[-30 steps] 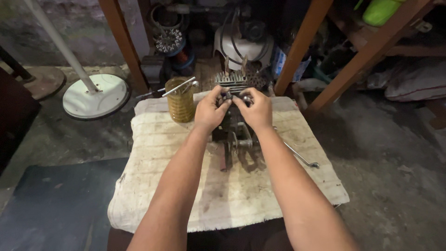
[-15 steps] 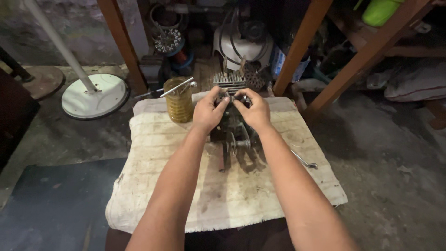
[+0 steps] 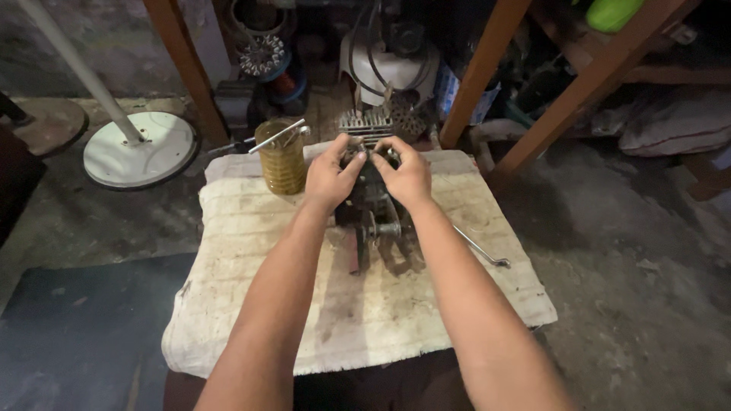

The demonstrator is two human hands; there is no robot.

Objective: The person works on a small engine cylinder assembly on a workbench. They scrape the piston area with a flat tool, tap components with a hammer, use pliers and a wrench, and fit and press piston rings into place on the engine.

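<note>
Both hands are on one small dark engine (image 3: 371, 205) sitting mid-table on a dirty cream cloth (image 3: 251, 304). Left hand (image 3: 329, 176) and right hand (image 3: 406, 176) are curled around its top end, fingers pinching something there, can't make out what. One yellowish jar (image 3: 282, 158) stands just left of the engine with a metal tool poking out of it. One bent metal rod (image 3: 480, 247) lies on the cloth to the right. On the floor, one white round stand base (image 3: 137, 150). No readable labels anywhere.
</note>
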